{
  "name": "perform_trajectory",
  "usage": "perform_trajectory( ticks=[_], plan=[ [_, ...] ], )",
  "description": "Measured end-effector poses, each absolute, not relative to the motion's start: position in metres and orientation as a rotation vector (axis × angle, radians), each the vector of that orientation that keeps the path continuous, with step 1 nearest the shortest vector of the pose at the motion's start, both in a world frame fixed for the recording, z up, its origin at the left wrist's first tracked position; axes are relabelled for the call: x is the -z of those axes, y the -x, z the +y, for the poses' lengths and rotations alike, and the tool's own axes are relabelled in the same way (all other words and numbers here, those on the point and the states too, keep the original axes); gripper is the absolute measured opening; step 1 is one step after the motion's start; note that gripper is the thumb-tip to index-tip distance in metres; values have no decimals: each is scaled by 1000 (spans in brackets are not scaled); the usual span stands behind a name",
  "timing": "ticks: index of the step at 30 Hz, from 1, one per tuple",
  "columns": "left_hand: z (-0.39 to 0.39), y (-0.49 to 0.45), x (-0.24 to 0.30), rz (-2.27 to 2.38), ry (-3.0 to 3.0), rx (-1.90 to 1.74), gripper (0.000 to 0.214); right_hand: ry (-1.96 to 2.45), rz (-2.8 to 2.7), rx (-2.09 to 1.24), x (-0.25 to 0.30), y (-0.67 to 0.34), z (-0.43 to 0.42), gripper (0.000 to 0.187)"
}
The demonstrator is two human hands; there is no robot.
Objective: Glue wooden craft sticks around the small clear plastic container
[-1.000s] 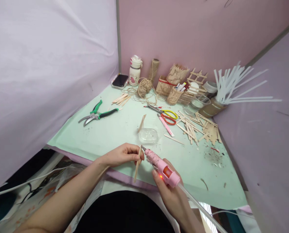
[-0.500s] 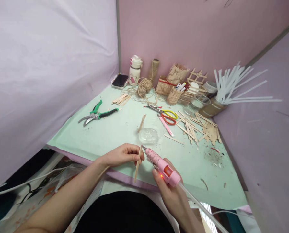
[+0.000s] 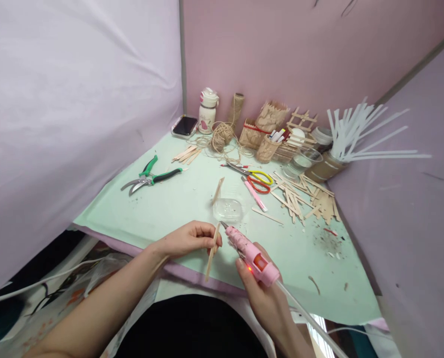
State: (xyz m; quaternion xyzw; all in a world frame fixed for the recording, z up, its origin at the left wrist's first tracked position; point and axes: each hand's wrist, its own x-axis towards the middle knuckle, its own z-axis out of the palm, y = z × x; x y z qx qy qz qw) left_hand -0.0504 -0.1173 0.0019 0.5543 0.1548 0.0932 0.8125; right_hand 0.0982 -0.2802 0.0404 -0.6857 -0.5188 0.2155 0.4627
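Left hand (image 3: 194,238): our grip pinches a slim, pale wooden stick (image 3: 210,263), tilted over the pale-green worktop (image 3: 169,209) near its edge | Right hand (image 3: 264,301): our grip wraps a pink plastic glue gun (image 3: 250,251), nozzle (image 3: 224,225) just beside the stick's tip

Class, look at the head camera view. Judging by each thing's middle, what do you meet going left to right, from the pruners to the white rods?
Green-handled pruners → held stick, in the left hand → pink glue gun, in the right hand → scattered pile of wooden sticks → white rods.
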Motion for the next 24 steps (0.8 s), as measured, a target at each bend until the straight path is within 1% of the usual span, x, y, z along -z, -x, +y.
perform_trajectory(
  ticks=[5,11,15,24],
  plan=[
    [-117,49,0,326,-1189,-213,34,1683,-1235,-600,-36,-97,-280,23],
    [-117,51,2,344,-1222,-238,33,1688,-1299,-611,-39,-97,-281,37],
    [-117,51,2,360,-1230,-240,34,1685,-1320,-643,-39,-97,-282,40],
    [-116,52,1,304,-1263,-201,35,1714,-1232,-639,-34,-98,-283,25]
  ],
)
